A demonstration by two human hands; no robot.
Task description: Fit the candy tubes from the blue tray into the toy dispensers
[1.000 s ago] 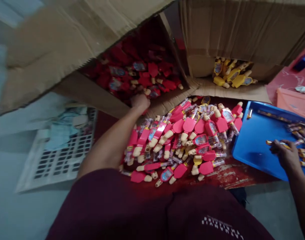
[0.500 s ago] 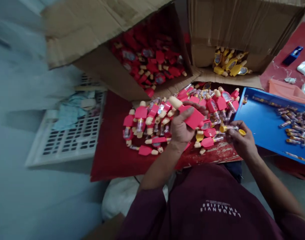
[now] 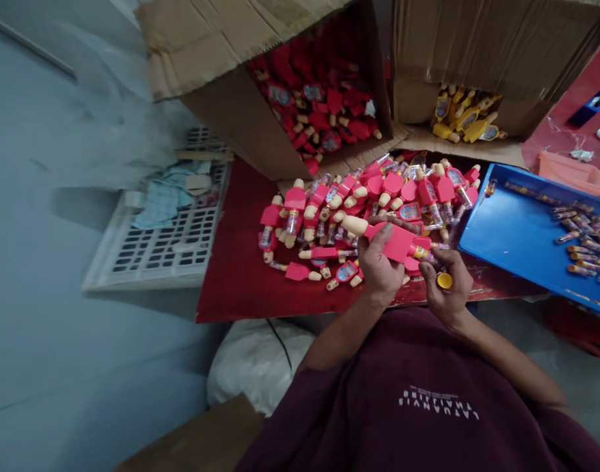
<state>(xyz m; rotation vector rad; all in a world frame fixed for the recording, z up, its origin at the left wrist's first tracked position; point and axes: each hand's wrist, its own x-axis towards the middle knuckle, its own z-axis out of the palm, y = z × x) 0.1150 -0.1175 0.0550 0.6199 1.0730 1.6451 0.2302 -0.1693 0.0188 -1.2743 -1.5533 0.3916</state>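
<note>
Red cloth (image 3: 231, 282) lies under a heap of pink toys (image 3: 402, 190). The left hand (image 3: 378, 269) grips one toy (image 3: 395, 241) tight; the right hand (image 3: 447, 292) has its fingers (image 3: 427, 272) pinching the toy's end, beside a yellow cap (image 3: 444, 280).

The clear tube (image 3: 421, 253) now sits in the pink holder (image 3: 394, 241).

Glossy pink plastic toy (image 3: 397, 241); rough corrugated cardboard box (image 3: 240, 124)

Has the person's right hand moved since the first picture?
Yes. Against the blue tray, the right hand has moved left: it was over the tray, and now it is off the tray, past its left corner, holding a yellow cap.
</note>
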